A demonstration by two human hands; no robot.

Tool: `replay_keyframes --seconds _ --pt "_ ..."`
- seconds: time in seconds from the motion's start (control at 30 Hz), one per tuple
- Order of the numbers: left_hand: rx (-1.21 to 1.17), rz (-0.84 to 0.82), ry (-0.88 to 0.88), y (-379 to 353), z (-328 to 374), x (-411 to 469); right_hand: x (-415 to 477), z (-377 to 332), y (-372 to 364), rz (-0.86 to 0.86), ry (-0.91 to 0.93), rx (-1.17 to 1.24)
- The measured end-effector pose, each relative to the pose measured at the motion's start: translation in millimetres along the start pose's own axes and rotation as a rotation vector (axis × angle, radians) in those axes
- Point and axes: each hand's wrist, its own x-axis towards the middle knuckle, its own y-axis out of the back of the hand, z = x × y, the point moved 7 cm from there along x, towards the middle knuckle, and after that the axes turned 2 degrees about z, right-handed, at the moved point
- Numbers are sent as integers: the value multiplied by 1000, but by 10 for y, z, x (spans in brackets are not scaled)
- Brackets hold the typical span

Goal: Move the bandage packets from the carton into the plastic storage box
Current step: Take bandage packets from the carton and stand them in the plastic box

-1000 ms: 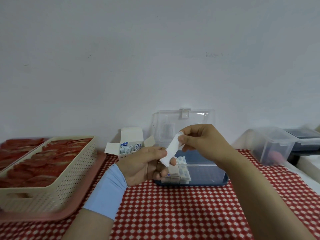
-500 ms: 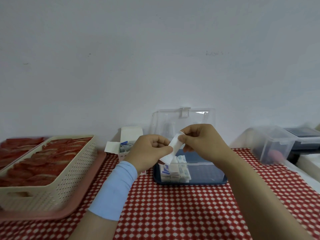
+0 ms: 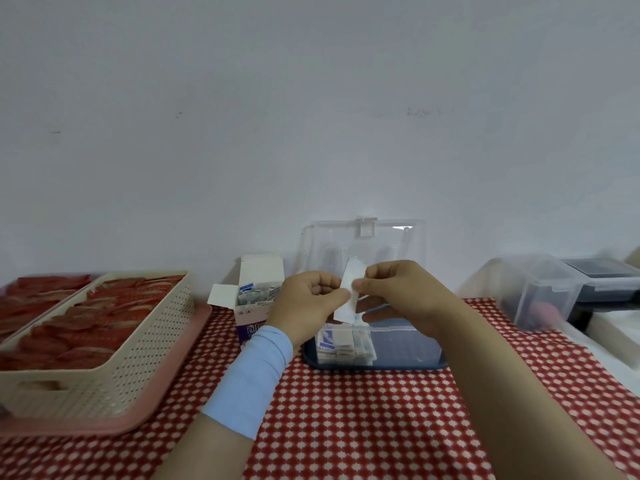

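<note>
Raised left hand (image 3: 308,301) to meet right hand (image 3: 401,296) at centre frame, both pinching seemingly one bandage packet (image 3: 349,275) above plastic storage box (image 3: 408,344). Looks light, floppy, slick; best pinched mid-edge.

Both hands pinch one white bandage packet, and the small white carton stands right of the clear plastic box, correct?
Not quite. The head view shows the small white cardboard carton left of the clear blue-based plastic storage box, not right. The rest holds: the left hand and right hand both pinch one white bandage packet.
</note>
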Motion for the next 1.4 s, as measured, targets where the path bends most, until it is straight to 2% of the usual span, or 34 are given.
replay_keyframes --seconds 0.1,0.17,0.23,0.27,0.4,0.5,0.67,0.83,1.07,1.2,1.4 --pt "-36 -99 60 -106 23 80 74 -44 111 47 -30 -46" --pt "265 -135 -36 -127 64 177 169 -26 216 120 -60 -67" --pt "625 -164 -149 -151 96 206 271 37 277 181 -105 -165" --pt "727 -203 -178 -181 97 203 314 72 288 193 -131 -230" --pt "1010 -381 -254 -322 37 120 438 238 224 135 -256 -443" --pt "1118 -437 -259 -351 -37 103 472 324 167 78 -322 -565" --pt "1182 -539 -220 -377 -165 84 462 393 57 13 -367 -676" --pt "1234 -536 -261 -415 -162 94 453 430 -29 -20 -343 -850" --pt "1204 -538 -307 -449 -180 91 445 477 -51 -32 -415 -894" --pt "1215 -542 -355 -509 -221 83 448 444 -85 -78 -384 -1002" --pt "1220 -562 -337 -501 -238 57 430 373 -64 -65 -398 -971"
